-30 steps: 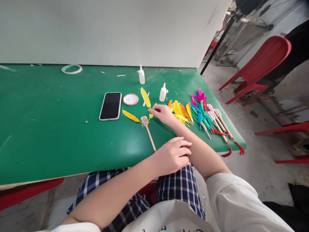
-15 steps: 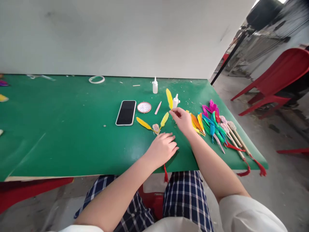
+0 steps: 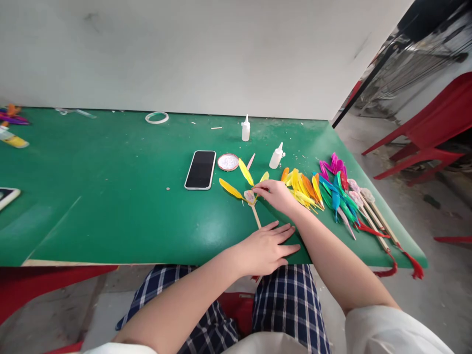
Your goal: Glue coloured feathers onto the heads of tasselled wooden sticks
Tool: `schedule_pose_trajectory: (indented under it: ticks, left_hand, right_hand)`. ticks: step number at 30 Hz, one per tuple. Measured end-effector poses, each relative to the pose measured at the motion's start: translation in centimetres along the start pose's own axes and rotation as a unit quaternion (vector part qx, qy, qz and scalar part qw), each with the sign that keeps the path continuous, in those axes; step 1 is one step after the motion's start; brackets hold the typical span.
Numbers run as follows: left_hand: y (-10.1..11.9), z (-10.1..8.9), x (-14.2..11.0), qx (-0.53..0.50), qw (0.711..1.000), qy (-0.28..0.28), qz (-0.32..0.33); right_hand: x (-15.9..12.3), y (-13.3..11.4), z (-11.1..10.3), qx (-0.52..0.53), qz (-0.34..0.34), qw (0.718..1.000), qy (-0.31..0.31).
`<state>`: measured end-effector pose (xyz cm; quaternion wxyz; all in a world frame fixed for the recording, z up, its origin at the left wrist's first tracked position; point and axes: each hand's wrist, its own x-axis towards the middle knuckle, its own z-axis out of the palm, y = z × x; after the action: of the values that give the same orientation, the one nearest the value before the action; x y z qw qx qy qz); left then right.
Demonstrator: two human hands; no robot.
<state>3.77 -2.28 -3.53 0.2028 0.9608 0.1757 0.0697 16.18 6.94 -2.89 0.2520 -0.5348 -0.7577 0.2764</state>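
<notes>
Yellow plume work, step in hand: judged to be fitting feathers around the flower-like head (image 3: 250, 197) of a wooden stick (image 3: 255, 216); the head is the landmark below.
Next move: appears to call for settling the quill against the head on a steady stick, without disturbing neighbouring plumes.
Left hand (image 3: 263, 250): on the person's side of the head, palm down over the stick's lower part; fingers extended and parted, no clasp seen. Pressure on the stick cannot be confirmed.
Right hand (image 3: 276, 195): just right of the head; thumb and forefinger appear pinched on a quill.
Upright yellow feather (image 3: 245, 172): base at the right fingertips, beside the head; blade clear of the grip, pointing away from the person. Quill contact with the head: cannot tell.
Orange-yellow feather (image 3: 230, 189): extends left from the head, unheld.
Feather pile (image 3: 302, 189): right of the head, past the right hand.
Phone (image 3: 200, 170): left of and beyond the head.
Round dish (image 3: 228, 162): beyond the head, slightly left.
Near bottle (image 3: 276, 158): beyond the head, to its right.
Far bottle (image 3: 246, 131): almost directly beyond the head.
</notes>
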Motion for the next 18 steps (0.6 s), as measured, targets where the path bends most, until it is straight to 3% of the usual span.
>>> schedule_pose_trajectory:
  ticks: [3,5,7,9,10,12,14,18]
  left_hand:
    - [0.3,-0.6,0.1,-0.04,0.999,0.001,0.017]
    - [-0.1,-2.1,-0.4,-0.091,0.996,0.019,0.007]
    - [-1.5,-4.4,-1.4,-0.147,0.982,0.094,-0.077]
    - [-3.9,-6.9,-2.7,-0.154,0.937,0.233,-0.209]
    - [-5.3,-7.9,-3.3,-0.129,0.899,0.311,-0.28]
    - [-8.1,-9.2,-4.1,-0.087,0.83,0.391,-0.388]
    - [-10.2,-9.2,-4.2,-0.071,0.804,0.407,-0.427]
    - [-11.5,-7.4,-3.0,-0.126,0.821,0.382,-0.404]
  right_hand:
    - [-0.2,-0.1,0.2,-0.005,-0.009,1.0,-0.021]
    - [-0.3,-0.1,0.2,-0.019,-0.03,0.998,-0.045]
    - [-0.4,-0.2,0.2,-0.034,-0.054,0.996,-0.062]
    - [-0.5,-0.2,0.1,-0.046,-0.069,0.995,-0.06]
    - [-0.5,-0.3,0.1,-0.051,-0.073,0.994,-0.055]
    - [-0.5,-0.3,0.1,-0.061,-0.077,0.994,-0.051]
    - [-0.6,-0.4,0.2,-0.068,-0.082,0.993,-0.058]
    - [-0.6,-0.5,0.7,-0.081,-0.091,0.99,-0.07]
